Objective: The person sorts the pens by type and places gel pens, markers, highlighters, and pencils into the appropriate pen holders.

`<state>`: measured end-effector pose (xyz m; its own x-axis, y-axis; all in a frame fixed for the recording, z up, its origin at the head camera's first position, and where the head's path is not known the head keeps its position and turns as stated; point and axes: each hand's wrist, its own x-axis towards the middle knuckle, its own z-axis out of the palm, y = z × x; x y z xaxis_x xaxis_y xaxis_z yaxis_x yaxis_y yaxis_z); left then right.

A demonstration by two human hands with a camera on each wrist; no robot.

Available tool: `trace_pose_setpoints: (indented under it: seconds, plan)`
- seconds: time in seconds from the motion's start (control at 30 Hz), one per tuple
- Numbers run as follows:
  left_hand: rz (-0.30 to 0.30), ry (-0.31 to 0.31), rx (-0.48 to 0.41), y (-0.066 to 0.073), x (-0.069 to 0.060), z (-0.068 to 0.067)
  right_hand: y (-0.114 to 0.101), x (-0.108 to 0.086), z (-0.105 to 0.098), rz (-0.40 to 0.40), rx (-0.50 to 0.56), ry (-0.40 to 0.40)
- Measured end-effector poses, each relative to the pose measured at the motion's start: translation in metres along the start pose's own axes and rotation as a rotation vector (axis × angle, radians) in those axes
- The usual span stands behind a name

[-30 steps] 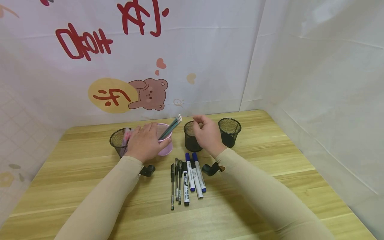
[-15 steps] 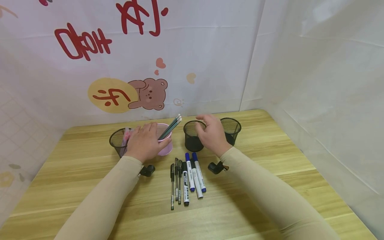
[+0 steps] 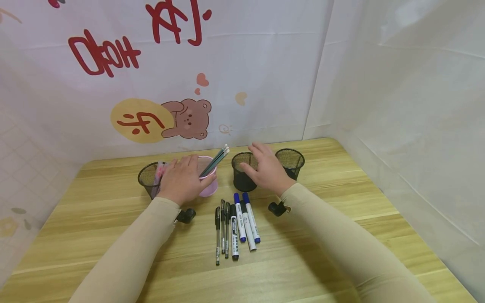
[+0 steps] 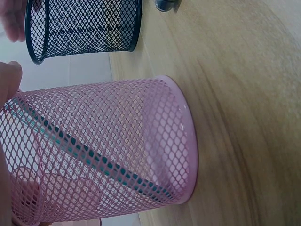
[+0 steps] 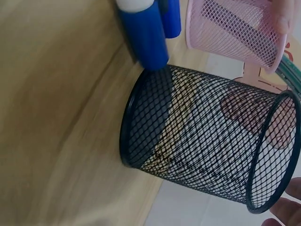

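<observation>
In the head view the left hand [image 3: 181,180] lies over the near side of the pink mesh cup [image 3: 209,188], its thumb along the rim. Green pencils [image 3: 216,163] lean in that cup. The pink cup [image 4: 113,146] stands upright, with fingers at its rim in the left wrist view. My right hand [image 3: 270,170] is at the right side of a black mesh cup [image 3: 244,182], fingers spread and thumb over its rim area. In the right wrist view fingertips [image 5: 284,209] are beside the rim of the black cup [image 5: 202,136]; whether they touch it I cannot tell.
A black cup [image 3: 145,179] with pink items stands at the left, partly behind the left hand. Another black cup [image 3: 290,160] stands at the right. Several black pens [image 3: 217,235] and several markers [image 3: 240,223] lie in front of the cups on the wooden table [image 3: 182,269].
The right hand has moved a little to the right, and its fingers have straightened and spread apart. The left hand and the cups have stayed in place.
</observation>
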<state>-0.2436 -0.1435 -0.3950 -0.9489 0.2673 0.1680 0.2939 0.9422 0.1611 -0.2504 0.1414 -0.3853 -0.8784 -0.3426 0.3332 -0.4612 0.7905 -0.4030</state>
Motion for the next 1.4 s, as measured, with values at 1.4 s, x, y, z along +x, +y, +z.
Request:
trace_pose_setpoints:
  seconds: [1.4]
  plan:
    - [-0.011,-0.005,-0.003,0.0,0.002,0.001,0.01,0.012,-0.005,0.042,-0.318,-0.337]
